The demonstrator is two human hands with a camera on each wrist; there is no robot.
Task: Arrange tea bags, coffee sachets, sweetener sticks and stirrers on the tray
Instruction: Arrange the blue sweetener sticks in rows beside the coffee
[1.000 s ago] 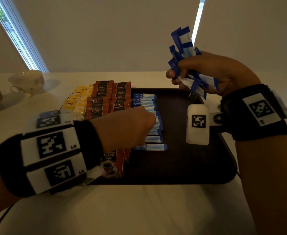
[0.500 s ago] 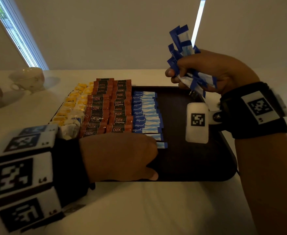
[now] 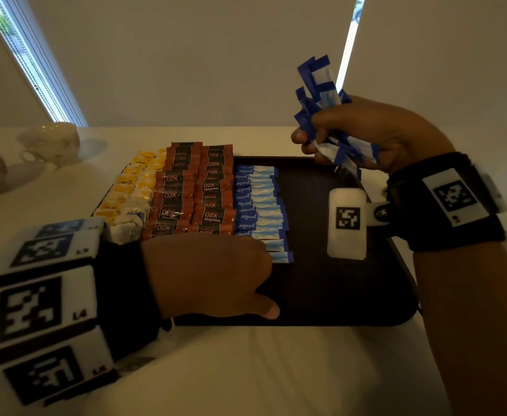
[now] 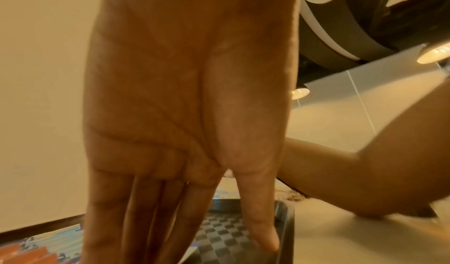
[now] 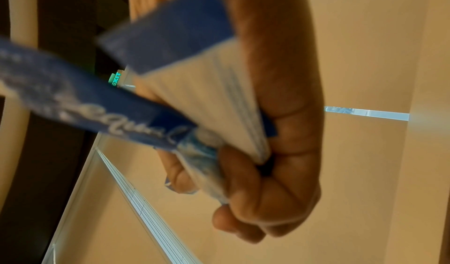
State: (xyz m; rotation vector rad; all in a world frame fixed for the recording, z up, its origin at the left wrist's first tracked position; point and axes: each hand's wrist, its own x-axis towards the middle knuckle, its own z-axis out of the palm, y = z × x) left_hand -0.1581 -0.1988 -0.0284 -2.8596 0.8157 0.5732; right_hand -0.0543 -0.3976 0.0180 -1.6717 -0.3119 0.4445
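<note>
Left grip, fingers flat, should square the last sweetener sticks just ahead while right grip clutches the spare bundle above the tray.

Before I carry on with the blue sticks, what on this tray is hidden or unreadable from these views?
- Near end of the blue sweetener stick row: head view, covered by the left hand.
- What the left fingertips touch on the tray: left wrist view, cut off by the bottom edge.
- Number of sticks in the bunch in the right hand: fanned and overlapping; blurred in the right wrist view.
- Stirrers: none can be made out anywhere.
</note>
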